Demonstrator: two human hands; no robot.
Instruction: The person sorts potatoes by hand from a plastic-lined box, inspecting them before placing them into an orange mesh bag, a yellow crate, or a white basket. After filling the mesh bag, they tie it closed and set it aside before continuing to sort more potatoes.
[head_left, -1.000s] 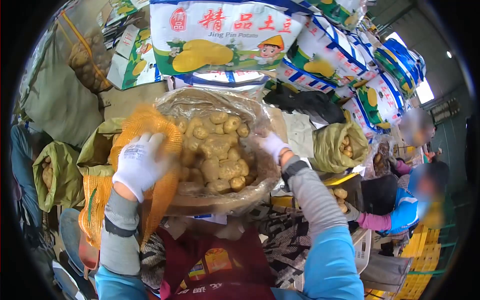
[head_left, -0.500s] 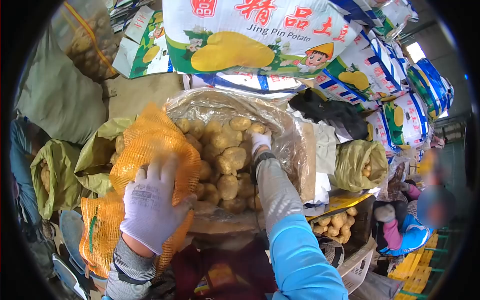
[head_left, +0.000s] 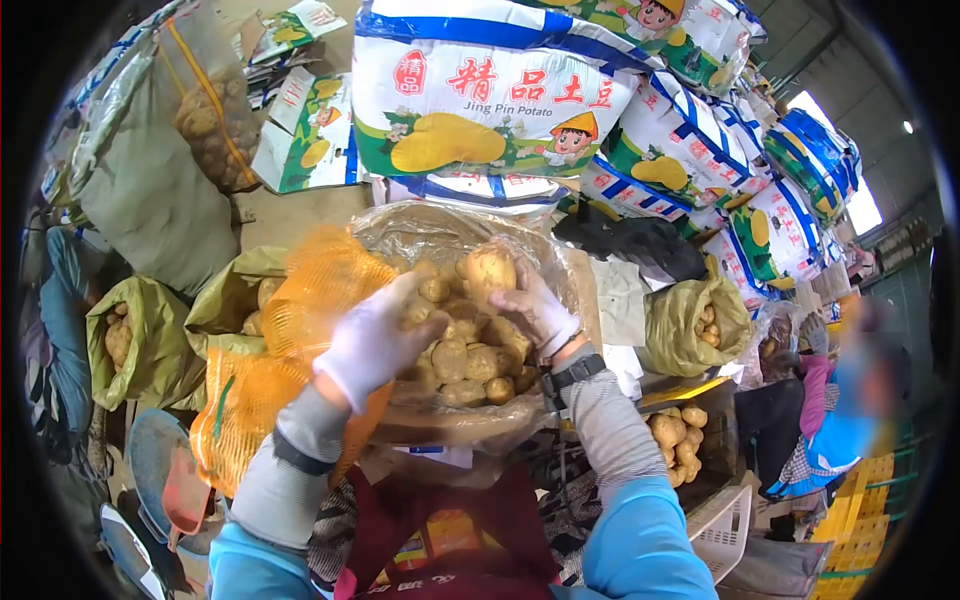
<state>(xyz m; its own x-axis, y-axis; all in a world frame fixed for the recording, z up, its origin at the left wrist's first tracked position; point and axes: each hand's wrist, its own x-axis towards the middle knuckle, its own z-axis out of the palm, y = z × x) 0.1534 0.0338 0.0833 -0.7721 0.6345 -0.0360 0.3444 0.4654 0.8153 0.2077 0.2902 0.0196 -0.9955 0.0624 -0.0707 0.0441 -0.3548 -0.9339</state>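
Observation:
My right hand (head_left: 538,306), in a white glove, is closed on a large potato (head_left: 489,271) held up over a plastic-lined box. My left hand (head_left: 375,338), gloved too and slightly blurred, is over the left side of the box, its thumb and fingers apart. It seems to hold nothing, though its fingertips are partly smeared. Below both hands lies a pile of potatoes (head_left: 464,362) inside the clear liner (head_left: 420,222). Beside and partly under my left hand, an orange mesh bag (head_left: 325,290) drapes over the box's left edge.
Printed potato cartons (head_left: 480,100) are stacked behind the box. Green sacks of potatoes stand left (head_left: 150,345) and right (head_left: 690,325). At right, a crate holds more potatoes (head_left: 677,440), and a co-worker (head_left: 835,410) is beyond it. A red dustpan (head_left: 185,492) is at lower left.
My right hand has lifted a large potato from the back of the pile and brought it nearer. My left hand has moved right, off the mesh bag toward the potatoes. The view has shifted.

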